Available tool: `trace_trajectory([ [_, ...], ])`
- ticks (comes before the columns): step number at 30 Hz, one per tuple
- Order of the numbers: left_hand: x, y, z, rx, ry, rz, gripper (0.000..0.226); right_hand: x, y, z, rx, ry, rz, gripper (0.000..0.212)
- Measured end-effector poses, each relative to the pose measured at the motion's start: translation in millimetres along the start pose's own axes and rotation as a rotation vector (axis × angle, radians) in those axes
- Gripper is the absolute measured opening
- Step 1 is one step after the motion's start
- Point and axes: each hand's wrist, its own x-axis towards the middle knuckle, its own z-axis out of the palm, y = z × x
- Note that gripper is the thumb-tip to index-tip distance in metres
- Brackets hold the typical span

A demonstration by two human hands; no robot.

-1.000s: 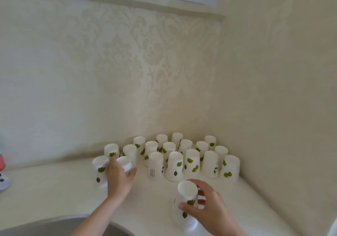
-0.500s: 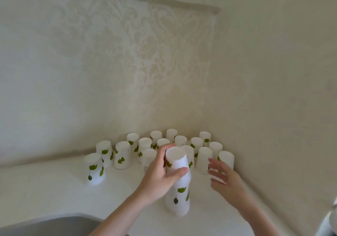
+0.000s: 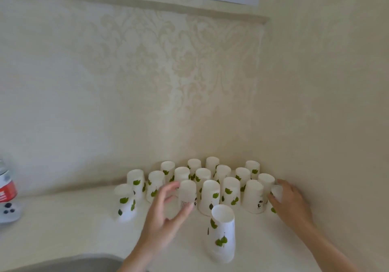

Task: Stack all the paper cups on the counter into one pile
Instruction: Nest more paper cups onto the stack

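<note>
Now, left hand (image 3: 166,215): it is reaching from the lower middle of the frame toward the cups, fingers spread wide and curled around nothing; its fingertips are lying just beside a front-row cup with printed text (image 3: 187,194), and whether they are touching it cannot be told.
Right hand (image 3: 291,203): it is coming in from the lower right, fingers closing around the rightmost front cup (image 3: 277,191), which is mostly hidden under the hand and blurred.
Stack (image 3: 222,232): a short pile of upside-down cups is standing alone in the lower middle of the frame, between the two hands, tilting slightly to the left; neither hand is touching it.
Cup cluster (image 3: 210,179): white upside-down paper cups with green leaf prints are crowding together in rows in the middle of the frame, up against the wall corner.
Outlying cup (image 3: 126,202): it is standing apart at the left end of the cluster, blurred.
Desk (image 3: 63,229): pale and smooth, carrying all the cups.
Bottle (image 3: 7,187): red-labelled, sitting at the left edge of the frame.
Sink (image 3: 63,264): its grey curved rim is showing at the lower left.
</note>
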Motion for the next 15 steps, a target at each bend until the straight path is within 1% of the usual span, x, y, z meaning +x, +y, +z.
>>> trace_trajectory([
  [1, 5, -5, -23, 0.064, 0.177, 0.039, 0.054, -2, -3, -5, 0.06, 0.005, 0.013, 0.058],
  [2, 10, -12, -46, 0.154, 0.332, 0.058, 0.05, -5, -8, -12, 0.135, 0.037, 0.007, 0.061],
  [3, 16, -20, -66, 0.256, 0.451, 0.044, 0.053, -10, -15, -23, 0.211, 0.089, -0.023, 0.064],
  [4, 22, -27, -82, 0.351, 0.524, -0.004, 0.06, -15, -25, -36, 0.272, 0.142, -0.082, 0.066],
  [5, 27, -35, -95, 0.41, 0.54, -0.091, 0.068, -22, -39, -51, 0.325, 0.173, -0.162, 0.067],
  [6, 32, -45, -103, 0.425, 0.515, -0.187, 0.076, -29, -54, -65, 0.38, 0.162, -0.248, 0.068],
  [8, 37, -62, -112, 0.402, 0.42, -0.333, 0.095, -47, -86, -83, 0.465, 0.033, -0.376, 0.064],
  [10, 40, -68, -110, 0.374, 0.355, -0.349, 0.109, -64, -106, -85, 0.497, -0.108, -0.454, 0.06],
  [12, 42, -72, -102, 0.31, 0.346, -0.353, 0.101, -78, -113, -75, 0.455, -0.179, -0.506, 0.06],
  [15, 42, -82, -95, 0.283, 0.375, -0.427, 0.087, -93, -111, -54, 0.407, -0.221, -0.559, 0.059],
])
